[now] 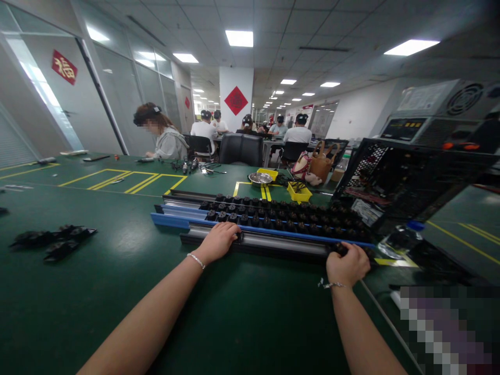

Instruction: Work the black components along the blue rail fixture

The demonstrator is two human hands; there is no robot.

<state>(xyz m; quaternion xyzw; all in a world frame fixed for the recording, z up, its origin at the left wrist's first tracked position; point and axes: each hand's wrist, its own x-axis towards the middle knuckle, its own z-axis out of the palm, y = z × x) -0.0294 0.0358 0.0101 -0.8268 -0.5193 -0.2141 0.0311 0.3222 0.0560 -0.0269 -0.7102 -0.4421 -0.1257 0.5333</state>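
Several long metal rails [281, 242] lie side by side across the green table [117, 291], the farther ones carrying rows of small black parts [289, 216], with blue strips between them. My left hand [219, 240] rests on the left part of the nearest rail, fingers curled over its edge. My right hand [347, 265] is closed around the right end of the same rail, where a black part sits. Both wrists wear thin bracelets.
Loose black parts [54, 240] lie at the left. A metal bowl [260, 178] and yellow trays [299, 192] stand behind the rails. An open black computer case [394, 182] stands at the right, a plastic bottle [402, 237] beside it. People sit at tables farther back.
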